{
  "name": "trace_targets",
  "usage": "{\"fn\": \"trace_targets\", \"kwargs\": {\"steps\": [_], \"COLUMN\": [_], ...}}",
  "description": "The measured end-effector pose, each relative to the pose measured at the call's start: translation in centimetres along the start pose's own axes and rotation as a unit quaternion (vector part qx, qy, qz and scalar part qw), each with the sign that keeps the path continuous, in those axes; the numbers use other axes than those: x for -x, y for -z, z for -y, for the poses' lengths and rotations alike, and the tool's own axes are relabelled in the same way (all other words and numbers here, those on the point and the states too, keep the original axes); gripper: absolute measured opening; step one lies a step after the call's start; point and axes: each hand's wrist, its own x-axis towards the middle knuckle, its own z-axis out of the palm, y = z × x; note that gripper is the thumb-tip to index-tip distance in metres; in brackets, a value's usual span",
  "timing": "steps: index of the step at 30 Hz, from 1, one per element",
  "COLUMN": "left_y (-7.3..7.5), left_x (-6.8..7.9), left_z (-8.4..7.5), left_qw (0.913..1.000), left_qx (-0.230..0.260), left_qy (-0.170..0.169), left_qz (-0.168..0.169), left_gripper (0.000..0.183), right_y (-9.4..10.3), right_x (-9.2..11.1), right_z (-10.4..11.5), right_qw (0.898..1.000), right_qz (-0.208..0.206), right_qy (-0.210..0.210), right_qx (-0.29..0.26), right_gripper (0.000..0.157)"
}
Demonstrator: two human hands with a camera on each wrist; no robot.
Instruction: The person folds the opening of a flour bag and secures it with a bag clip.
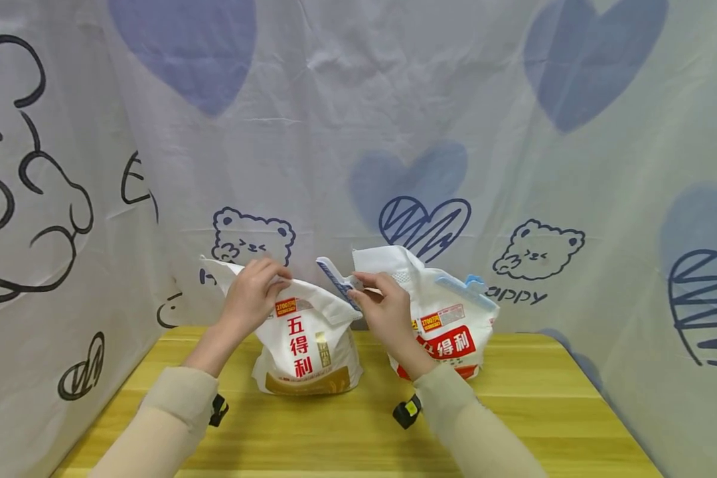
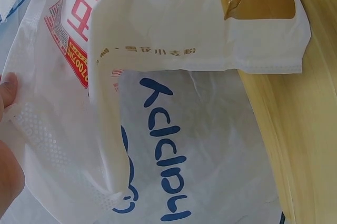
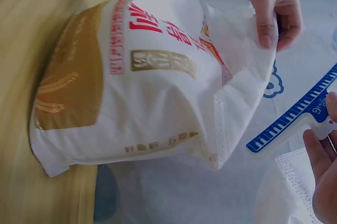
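A white flour bag point(image 1: 299, 325) with red lettering and a gold lower band stands on the table, its top gathered up toward the left. My left hand point(image 1: 253, 295) pinches the bag's top edge between thumb and fingers, as the right wrist view shows from the side. In my right hand point(image 1: 388, 309) is a long bag clip point(image 3: 295, 113), white with a blue piano-key pattern, pinched by its handle. The clip slants beside the right end of the bag's top edge. In the left wrist view, the bag's pale upper part point(image 2: 58, 145) hangs from the thumb and fingers.
A second flour bag point(image 1: 448, 342) with a red label stands to the right, partly behind my right hand, with a light blue clip point(image 1: 466, 291) across its top. Behind the wooden table point(image 1: 311, 438) hangs a white curtain point(image 1: 334, 166) printed with hearts and bears.
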Motion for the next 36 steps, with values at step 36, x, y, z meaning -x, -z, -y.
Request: {"fn": "trace_targets", "kwargs": {"steps": [36], "left_y": [0.2], "left_x": [0.0], "left_z": [0.7], "left_qw": [0.9994], "left_qx": [-0.008], "left_qy": [0.013], "left_qz": [-0.03], "left_gripper": [0.022], "right_y": [-2.4], "right_x": [-2.0], "right_z": [-5.3], "right_qw": [0.995], "right_qz": [0.072], "right_qy": [-0.047], "right_qx": [0.04], "right_gripper": [0.017]}}
